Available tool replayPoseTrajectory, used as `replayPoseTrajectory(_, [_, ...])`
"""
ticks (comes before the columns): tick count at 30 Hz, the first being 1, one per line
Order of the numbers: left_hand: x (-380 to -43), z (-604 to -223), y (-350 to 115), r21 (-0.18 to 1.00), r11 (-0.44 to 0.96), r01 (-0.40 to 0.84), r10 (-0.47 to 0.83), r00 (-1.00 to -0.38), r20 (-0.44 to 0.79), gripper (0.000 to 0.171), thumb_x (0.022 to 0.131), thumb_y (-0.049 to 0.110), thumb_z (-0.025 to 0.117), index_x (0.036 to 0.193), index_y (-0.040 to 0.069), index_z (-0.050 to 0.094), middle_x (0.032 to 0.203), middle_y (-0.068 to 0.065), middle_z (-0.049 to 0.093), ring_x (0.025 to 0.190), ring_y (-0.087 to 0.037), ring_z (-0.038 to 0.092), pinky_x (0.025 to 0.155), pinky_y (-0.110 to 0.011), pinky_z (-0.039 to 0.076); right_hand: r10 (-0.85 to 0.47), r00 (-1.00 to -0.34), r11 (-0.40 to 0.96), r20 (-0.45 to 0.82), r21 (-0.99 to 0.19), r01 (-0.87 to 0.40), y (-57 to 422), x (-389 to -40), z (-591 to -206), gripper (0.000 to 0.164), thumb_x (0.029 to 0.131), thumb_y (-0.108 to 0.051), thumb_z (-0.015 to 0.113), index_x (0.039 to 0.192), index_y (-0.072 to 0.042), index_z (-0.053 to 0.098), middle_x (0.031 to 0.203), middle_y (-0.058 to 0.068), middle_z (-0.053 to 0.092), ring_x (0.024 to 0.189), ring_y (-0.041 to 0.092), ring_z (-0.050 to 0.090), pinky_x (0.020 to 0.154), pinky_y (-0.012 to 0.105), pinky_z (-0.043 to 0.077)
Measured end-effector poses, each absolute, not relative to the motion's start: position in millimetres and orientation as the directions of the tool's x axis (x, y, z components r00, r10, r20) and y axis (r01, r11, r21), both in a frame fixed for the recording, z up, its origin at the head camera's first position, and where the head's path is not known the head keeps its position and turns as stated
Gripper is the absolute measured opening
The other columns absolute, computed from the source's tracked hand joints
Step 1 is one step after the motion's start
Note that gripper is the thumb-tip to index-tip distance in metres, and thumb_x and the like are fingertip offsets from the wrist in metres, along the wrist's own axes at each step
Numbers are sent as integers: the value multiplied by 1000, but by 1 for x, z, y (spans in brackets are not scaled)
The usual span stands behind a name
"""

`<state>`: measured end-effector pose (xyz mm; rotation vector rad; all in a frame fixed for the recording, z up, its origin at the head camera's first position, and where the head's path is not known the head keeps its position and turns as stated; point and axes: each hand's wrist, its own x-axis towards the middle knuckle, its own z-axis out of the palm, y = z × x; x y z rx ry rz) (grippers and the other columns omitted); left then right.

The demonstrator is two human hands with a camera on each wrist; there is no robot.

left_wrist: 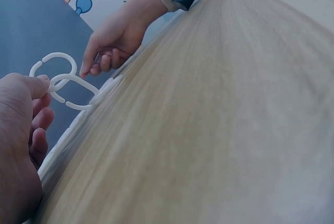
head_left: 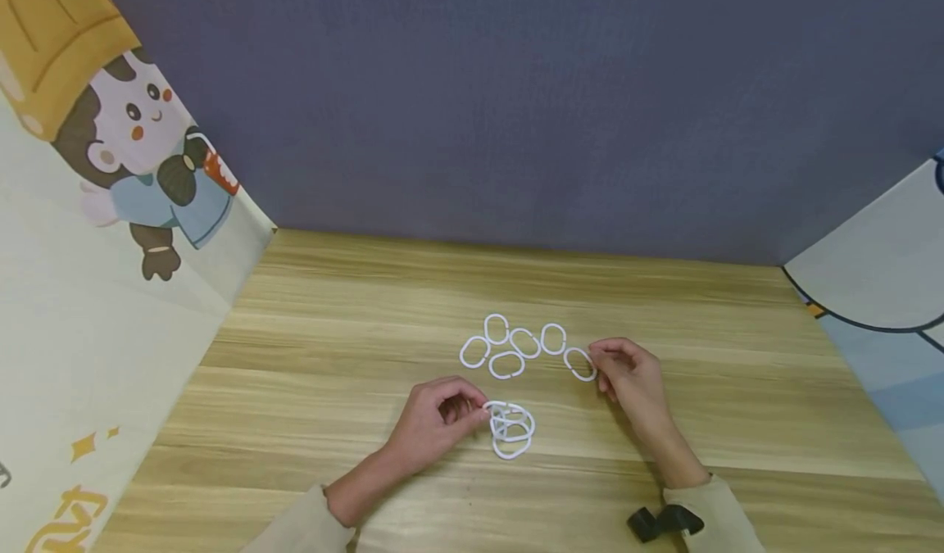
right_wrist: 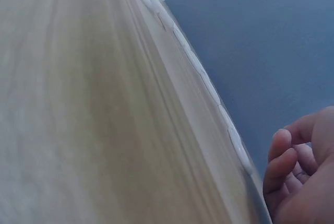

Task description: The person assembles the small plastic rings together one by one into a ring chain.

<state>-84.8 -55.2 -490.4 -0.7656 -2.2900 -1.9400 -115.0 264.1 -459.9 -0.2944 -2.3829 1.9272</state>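
My left hand (head_left: pixel 435 423) pinches one of a few white oval split rings (head_left: pixel 520 408) between thumb and fingertips, over the near middle of the table. These rings hang linked through one another, and the left wrist view shows a small gap in their loops. My right hand (head_left: pixel 634 383) is at the right end of a group of loose rings, its fingers loosely bent. Its fingertips come right at the edge of the rightmost loose ring (head_left: pixel 566 362), which lies flat. In the right wrist view, nothing shows between the fingers (right_wrist: pixel 281 143).
Several more loose rings (head_left: pixel 506 377) lie flat and close together beyond the left hand. The wood-grain table (head_left: pixel 332 307) meets a dark blue panel (head_left: pixel 479 111) at the back. Printed cartoon walls (head_left: pixel 44 291) stand at both sides. A black strap (head_left: pixel 664 523) sits at the right cuff.
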Motion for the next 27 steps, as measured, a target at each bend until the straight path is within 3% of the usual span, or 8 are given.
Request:
replayPoseTrajectory(6, [-86, -492, -55, 914, 95, 394, 338, -877, 342, 11, 92, 7, 90, 98, 12, 82, 79, 2, 70, 65, 0, 54, 54, -18, 45, 224, -975, 269, -15, -960, 77, 267, -117, -468, 20, 105, -4, 76, 115, 12, 71, 77, 4, 66, 59, 9, 57, 50, 21, 46])
replayPoseTrajectory(16, [-86, -492, -55, 913, 92, 398, 340, -874, 347, 11, 92, 6, 90, 98, 12, 82, 80, 2, 71, 65, 0, 54, 54, -19, 45, 192, -969, 636, 158, -772, 0, 272, -118, -479, 9, 95, -7, 87, 99, -1, 82, 86, 8, 77, 69, 3, 64, 62, 14, 50])
replayPoseTrajectory(27, [-85, -490, -55, 914, 95, 395, 344, -874, 343, 11, 92, 6, 89, 98, 11, 82, 80, 3, 71, 66, 0, 55, 54, -19, 46, 154, -977, 714, 146, -700, 8, 272, -116, -476, 8, 94, -10, 87, 98, -6, 82, 85, 4, 74, 69, 10, 61, 63, 20, 46])
